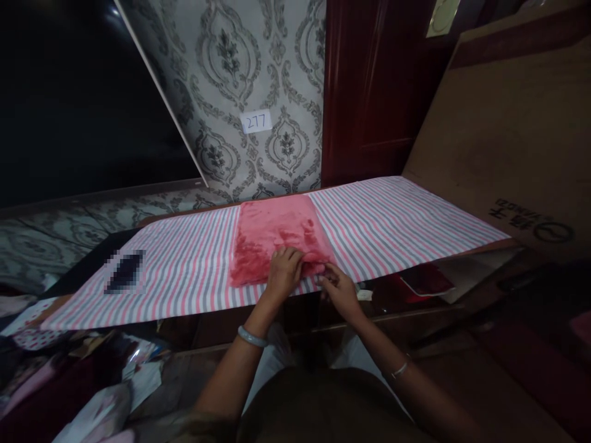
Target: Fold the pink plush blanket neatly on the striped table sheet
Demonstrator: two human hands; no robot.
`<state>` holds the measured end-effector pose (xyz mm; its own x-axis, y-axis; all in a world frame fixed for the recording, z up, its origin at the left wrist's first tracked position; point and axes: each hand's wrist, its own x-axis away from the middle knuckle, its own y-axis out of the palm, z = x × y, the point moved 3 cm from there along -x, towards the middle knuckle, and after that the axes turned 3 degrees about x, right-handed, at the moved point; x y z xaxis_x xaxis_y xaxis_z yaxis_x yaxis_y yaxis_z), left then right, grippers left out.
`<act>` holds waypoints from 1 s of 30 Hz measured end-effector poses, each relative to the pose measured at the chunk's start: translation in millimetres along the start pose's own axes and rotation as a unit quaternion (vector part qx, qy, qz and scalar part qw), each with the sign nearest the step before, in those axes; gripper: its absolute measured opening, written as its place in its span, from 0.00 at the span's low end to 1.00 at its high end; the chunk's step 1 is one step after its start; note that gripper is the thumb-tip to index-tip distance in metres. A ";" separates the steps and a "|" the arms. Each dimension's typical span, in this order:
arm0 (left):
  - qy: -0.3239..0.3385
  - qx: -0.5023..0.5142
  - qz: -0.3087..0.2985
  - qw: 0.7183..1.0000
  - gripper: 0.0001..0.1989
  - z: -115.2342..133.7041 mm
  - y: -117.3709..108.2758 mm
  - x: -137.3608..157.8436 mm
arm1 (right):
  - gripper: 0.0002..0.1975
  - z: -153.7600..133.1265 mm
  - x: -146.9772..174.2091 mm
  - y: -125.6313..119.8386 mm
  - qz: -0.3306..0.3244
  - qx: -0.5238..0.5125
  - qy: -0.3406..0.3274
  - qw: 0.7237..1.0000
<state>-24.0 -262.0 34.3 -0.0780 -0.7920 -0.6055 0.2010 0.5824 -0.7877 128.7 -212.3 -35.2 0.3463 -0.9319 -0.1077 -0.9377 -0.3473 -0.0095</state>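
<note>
A square piece of pink plush fabric (277,224), flat and folded or cushion-like, lies on a striped cloth (378,215). At its near right edge my left hand (285,271) is closed on the plush, with the edge bunched and raised a little under the fingers. My right hand (340,290) is beside it at the near right corner, its thumb and fingers pinched together. What exactly the right fingertips hold is too small and dark to make out.
The striped cloth covers a long narrow table. A dark blurred-out object (124,272) lies on its left part. A large cardboard box (512,123) leans at the right, a black screen (87,92) stands at the left. Clothes and bags (101,406) are piled at lower left.
</note>
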 end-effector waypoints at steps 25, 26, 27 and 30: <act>-0.038 -0.042 -0.052 0.997 0.07 -4.9 -10.8 -24.7 | 0.23 -23.3 -3.4 -3.9 0.055 -0.180 0.045 0.981; -0.038 -0.038 -0.048 0.997 0.08 -6.6 -12.9 -28.9 | 0.22 -21.4 -1.4 -6.4 0.053 -0.163 0.033 0.985; -0.035 -0.032 -0.047 0.998 0.08 -7.8 -14.9 -32.3 | 0.22 -19.2 0.5 -8.3 0.048 -0.145 0.024 0.988; -0.025 -0.025 -0.056 0.998 0.07 -10.2 -18.9 -38.7 | 0.24 -12.2 4.3 -9.2 0.019 -0.081 0.017 0.996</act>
<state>-34.7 -240.5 71.5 -0.0475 -0.8602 -0.5077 0.1453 0.4969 -0.8556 139.1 -214.3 -23.5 0.3141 -0.9467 -0.0714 -0.9340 -0.3216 0.1555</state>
